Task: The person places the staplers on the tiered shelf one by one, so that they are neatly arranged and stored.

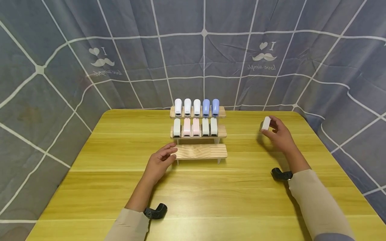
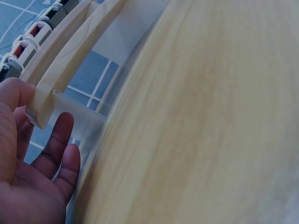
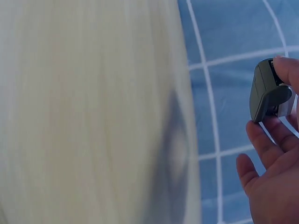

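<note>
My right hand [image 1: 281, 134] pinches a small white stapler [image 1: 265, 123] between thumb and fingers, above the right side of the table. Its dark grey underside [image 3: 264, 91] shows in the right wrist view, with the thumb on one end and fingertips on the other. My left hand [image 1: 159, 162] grips the left end of the bare lowest board of a wooden tiered stand [image 1: 200, 151]. Seen from the left wrist, the thumb lies against the end of that board [image 2: 45, 100], and two fingers stand apart from it.
On the top tier stand white staplers [image 1: 187, 106] and two blue staplers [image 1: 206, 107]. The middle tier carries grey-white staplers [image 1: 177, 127] and two pink staplers [image 1: 187, 127]. A grey checked curtain [image 1: 187, 57] encloses the yellow wooden table [image 1: 229, 197] at back and sides.
</note>
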### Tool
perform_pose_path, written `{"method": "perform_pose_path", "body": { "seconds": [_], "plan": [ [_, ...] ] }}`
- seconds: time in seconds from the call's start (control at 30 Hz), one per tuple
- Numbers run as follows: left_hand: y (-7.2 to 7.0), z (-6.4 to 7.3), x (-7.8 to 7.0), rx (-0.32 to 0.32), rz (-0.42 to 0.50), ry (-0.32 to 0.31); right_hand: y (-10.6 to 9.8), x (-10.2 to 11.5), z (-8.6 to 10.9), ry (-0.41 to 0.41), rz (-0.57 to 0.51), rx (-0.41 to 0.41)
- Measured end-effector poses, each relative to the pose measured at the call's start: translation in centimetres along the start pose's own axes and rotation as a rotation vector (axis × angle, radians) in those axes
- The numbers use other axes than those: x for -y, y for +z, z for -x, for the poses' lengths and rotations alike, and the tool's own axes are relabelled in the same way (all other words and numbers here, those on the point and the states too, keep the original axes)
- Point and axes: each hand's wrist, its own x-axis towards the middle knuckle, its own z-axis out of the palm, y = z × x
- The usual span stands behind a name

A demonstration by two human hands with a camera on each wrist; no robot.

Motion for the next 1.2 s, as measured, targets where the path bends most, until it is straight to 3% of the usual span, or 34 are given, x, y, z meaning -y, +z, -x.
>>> {"method": "perform_pose_path", "body": {
  "seconds": [0.47, 1.2],
  "plan": [
    [0.0, 0.2, -0.5, -0.003, -0.029, -0.002, 2.8, 5.6, 1.2, -0.162, 0.022, 0.050],
    [0.1, 0.1, -0.3, -0.003, -0.013, -0.006, 7.2, 9.5, 1.4, -0.322, 0.017, 0.143]
  ]
}}
